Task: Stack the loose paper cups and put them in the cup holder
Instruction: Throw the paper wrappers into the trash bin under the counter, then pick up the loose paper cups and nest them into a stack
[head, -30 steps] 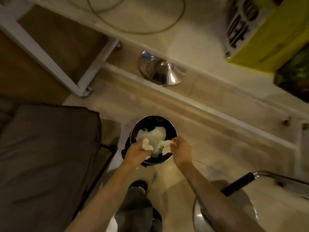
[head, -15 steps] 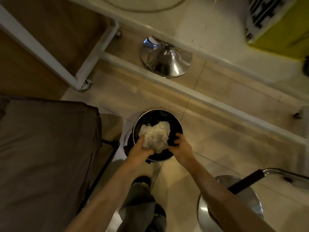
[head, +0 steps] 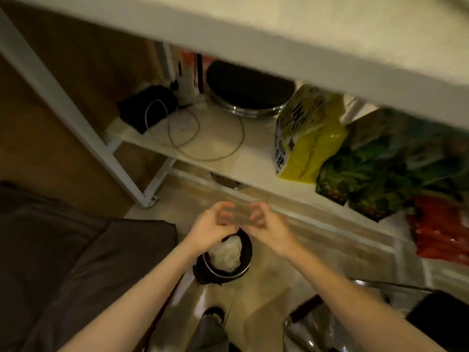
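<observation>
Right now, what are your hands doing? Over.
Left hand and right hand raised together above the bin, fingers curled, blurred. White wad sits in bin. No paper cups or cup holder in sight.

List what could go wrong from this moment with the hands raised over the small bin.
1. The crumpled white wad sits heaped near the rim of the bin; it could tip out onto the floor.
2. The left hand and right hand are blurred, so whether either grip holds anything cannot be told; anything small might drop unseen.
3. No paper cups or cup holder are visible here.
</observation>
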